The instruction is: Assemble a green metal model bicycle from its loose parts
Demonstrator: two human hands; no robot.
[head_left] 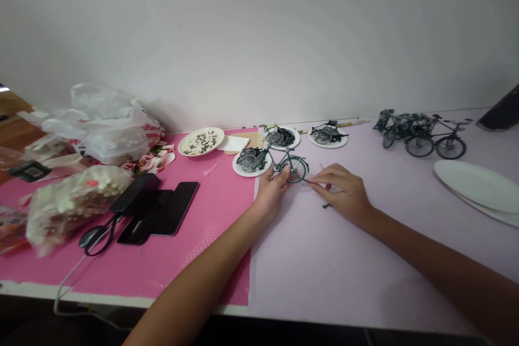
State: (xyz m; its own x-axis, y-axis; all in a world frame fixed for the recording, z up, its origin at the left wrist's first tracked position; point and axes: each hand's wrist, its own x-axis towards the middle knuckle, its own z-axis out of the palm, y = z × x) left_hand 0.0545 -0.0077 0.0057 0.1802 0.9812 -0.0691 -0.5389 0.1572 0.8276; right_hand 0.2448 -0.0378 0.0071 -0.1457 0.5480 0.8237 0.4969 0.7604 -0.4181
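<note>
A dark green model bicycle (284, 162) is held up in my left hand (271, 194), thumb and fingers closed on it by the near wheel. My right hand (343, 189) is at the bicycle's right end, its thumb and forefinger pinching a small thin dark piece (307, 180) close to the wheel. Whether that piece touches the bicycle I cannot tell. A thin sliver shows above the right fingers. On the table below the right hand lies a small black part (326, 206). Behind the bicycle, a white plate (247, 173) holds wheels and dark parts.
Two more plates of parts (284, 143) (329, 143) stand by the wall. Several finished-looking model bicycles (421, 135) are at right, near stacked white plates (478, 184). At left are a bowl of small pieces (201, 142), black phones (175, 210), a cable (73, 270) and plastic bags (115, 130).
</note>
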